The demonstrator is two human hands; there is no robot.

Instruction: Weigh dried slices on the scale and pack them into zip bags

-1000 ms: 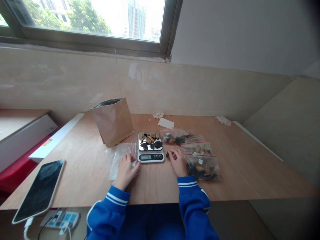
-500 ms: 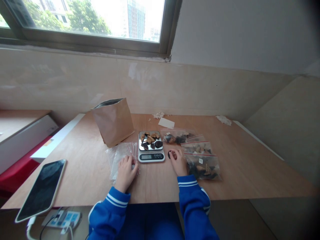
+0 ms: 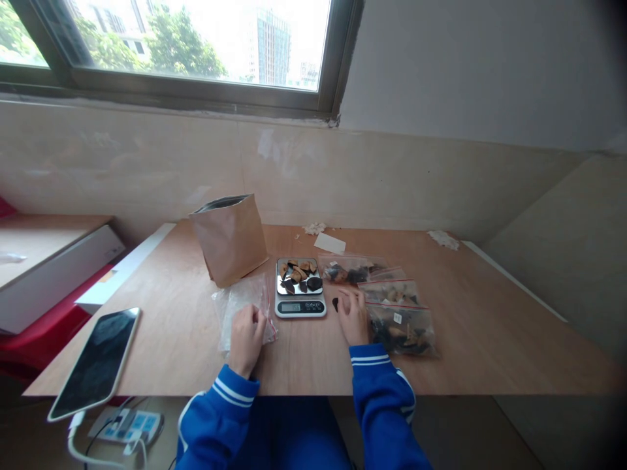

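Observation:
My left hand [image 3: 247,336] rests over a stack of clear zip bags [image 3: 230,303], its fingers curled together on the plastic at the bags' right side. My right hand [image 3: 353,318] lies right of the kitchen scale [image 3: 300,307], with finger and thumb apart. Beside its thumb is a small dark dried piece [image 3: 335,304], which looks to be lying on the table. On the scale's steel plate sit several tan and dark dried pieces [image 3: 300,273]. The scale's display is lit, but its digits are too small to read.
Filled zip bags [image 3: 402,326] lie right of my right hand, with another filled bag [image 3: 350,269] behind. A brown paper pouch [image 3: 232,241] stands open at back left. A white card [image 3: 330,243] lies behind the scale. A tablet [image 3: 95,365] overhangs the left front edge.
My right fingers have loosened and drawn back slightly from the dark piece. My left fingers have curled in more on the bags. The whole view has shifted a little.

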